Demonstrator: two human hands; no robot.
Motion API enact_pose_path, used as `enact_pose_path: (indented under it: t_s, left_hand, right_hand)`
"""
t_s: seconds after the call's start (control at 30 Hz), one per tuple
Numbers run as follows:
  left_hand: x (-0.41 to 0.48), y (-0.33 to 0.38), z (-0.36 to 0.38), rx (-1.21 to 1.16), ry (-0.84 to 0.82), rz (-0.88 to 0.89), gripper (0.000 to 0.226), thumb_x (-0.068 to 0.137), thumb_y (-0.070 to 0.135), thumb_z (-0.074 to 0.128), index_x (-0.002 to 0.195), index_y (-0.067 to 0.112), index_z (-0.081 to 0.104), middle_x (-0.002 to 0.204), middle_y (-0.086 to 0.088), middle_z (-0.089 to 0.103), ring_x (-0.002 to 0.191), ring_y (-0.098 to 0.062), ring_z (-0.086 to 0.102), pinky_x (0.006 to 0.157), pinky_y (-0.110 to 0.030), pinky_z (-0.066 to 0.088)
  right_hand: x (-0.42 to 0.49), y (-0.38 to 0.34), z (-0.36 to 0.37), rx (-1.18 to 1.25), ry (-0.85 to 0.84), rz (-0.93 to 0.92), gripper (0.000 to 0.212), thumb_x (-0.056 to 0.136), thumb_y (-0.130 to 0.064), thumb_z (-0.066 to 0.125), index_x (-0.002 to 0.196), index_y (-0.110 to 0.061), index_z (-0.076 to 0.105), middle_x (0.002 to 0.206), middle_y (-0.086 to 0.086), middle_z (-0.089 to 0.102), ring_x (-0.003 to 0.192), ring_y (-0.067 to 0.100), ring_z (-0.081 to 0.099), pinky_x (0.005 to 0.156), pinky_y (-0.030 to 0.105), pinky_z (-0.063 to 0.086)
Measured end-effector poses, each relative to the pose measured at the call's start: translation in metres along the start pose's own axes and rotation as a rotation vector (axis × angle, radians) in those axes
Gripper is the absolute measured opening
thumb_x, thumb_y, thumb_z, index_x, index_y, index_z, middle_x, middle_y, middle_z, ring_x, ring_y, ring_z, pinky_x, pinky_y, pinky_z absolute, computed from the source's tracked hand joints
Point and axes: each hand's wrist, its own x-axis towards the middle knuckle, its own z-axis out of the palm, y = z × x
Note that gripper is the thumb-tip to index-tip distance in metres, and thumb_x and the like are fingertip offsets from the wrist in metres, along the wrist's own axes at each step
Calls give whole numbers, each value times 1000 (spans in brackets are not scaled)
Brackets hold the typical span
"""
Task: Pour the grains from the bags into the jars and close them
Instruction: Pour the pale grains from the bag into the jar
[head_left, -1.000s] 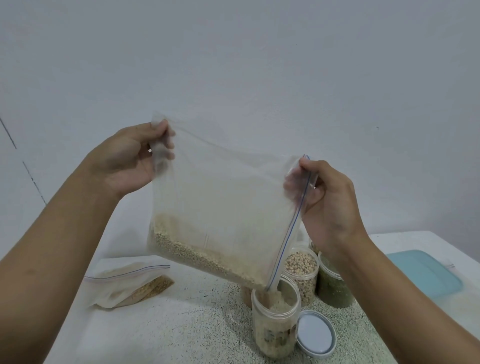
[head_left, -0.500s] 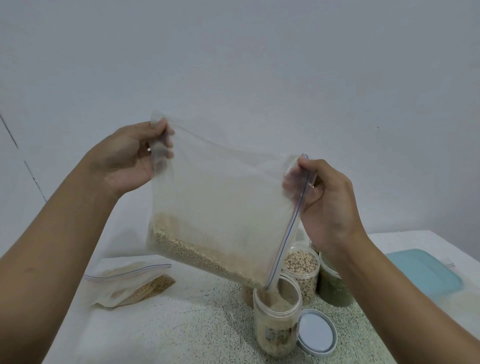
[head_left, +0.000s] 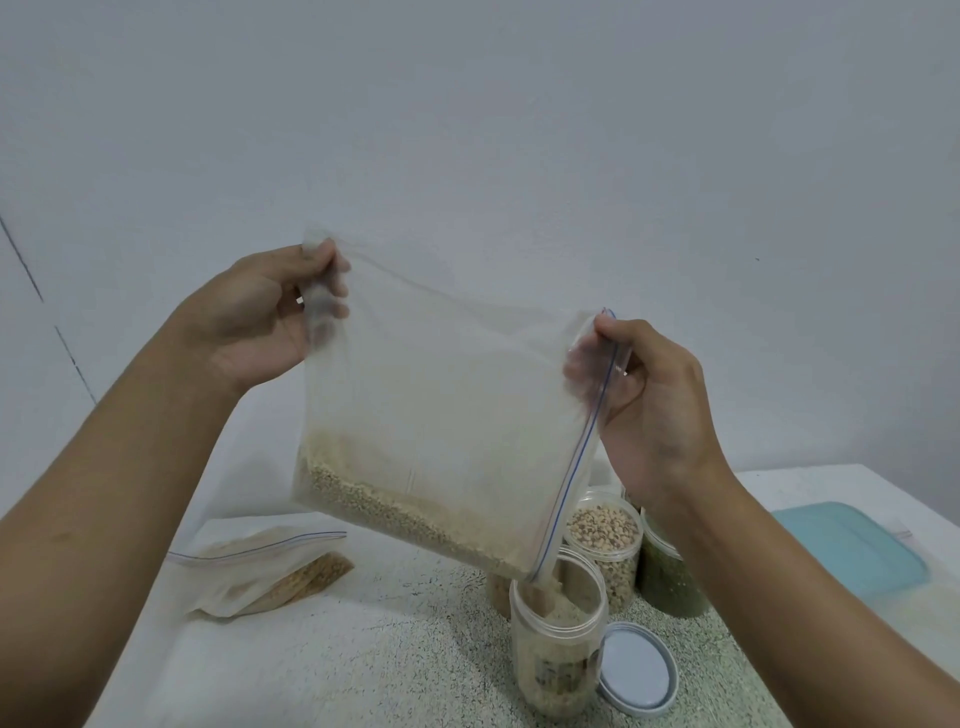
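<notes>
Counter (head_left: 363, 649): speckled, fills the lower frame.

Zip bag (head_left: 441, 395): held up mid-frame, tilted, zip edge running down to the right. Its low corner sits in the mouth of the open jar (head_left: 558, 660) at lower centre-right. Grains (head_left: 384, 512) are pooled along the bag's low edge and feed through that corner.

Left grip (head_left: 254, 322) pinches the bag's upper-left corner. Right grip (head_left: 654, 405) pinches the top end of the zip edge.

A teal container (head_left: 847, 551) sits at the right edge and a second bag (head_left: 260, 566) lies at lower left. The bean jar (head_left: 605, 540) and green jar (head_left: 665, 577) stand just behind the target jar. The lid (head_left: 636, 667) lies flat just beside its base.

Risks, as judged:
- The jar looks fairly full, but the label hides the level. Raising the left corner fast means a surge, then overflow.
- If the corner drifts off the mouth, grains land on the counter or in the bean jar.
- Nothing steadies the jar, so drag from the bag could tip it.
- Grains on the rim could stop the lid seating.
</notes>
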Motion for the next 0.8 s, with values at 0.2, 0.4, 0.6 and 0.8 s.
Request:
enact_pose_path:
  t_s: [0.2,0.4,0.6,0.8]
  left_hand:
    - [1,2,3,-9,-10,0,21,83,31,68,66,20,74,70,3,60,60,-12,60,58,-20,52]
    - [3,-1,7,-17,6,9,32,97,26,62,68,19,73,72,3,60,59,-13,60,58,-21,52]
    - [4,-5,10,-6,9,9,35,98,27,61,66,21,74,70,3,60,59,-13,60,57,-21,50]
    - [5,-7,14,4,5,5,36,97,27,60,65,21,74,70,3,59,59,-12,59,59,-21,48]
  right_hand:
    - [3,-1,-1,-32,12,-24,24,96,-10,58,72,-9,63,71,2,61,65,16,61,67,27,49]
    - [7,-1,-5,-43,28,-44,26,97,-9,59,71,-9,64,70,2,61,66,17,61,68,28,51]
    - [9,-1,-8,-35,56,-43,26,96,-7,59,71,-10,66,70,2,62,65,17,61,66,28,51]
    - [8,-3,-14,-28,45,-37,23,96,-9,59,74,-9,66,72,3,62,67,17,62,65,27,52]
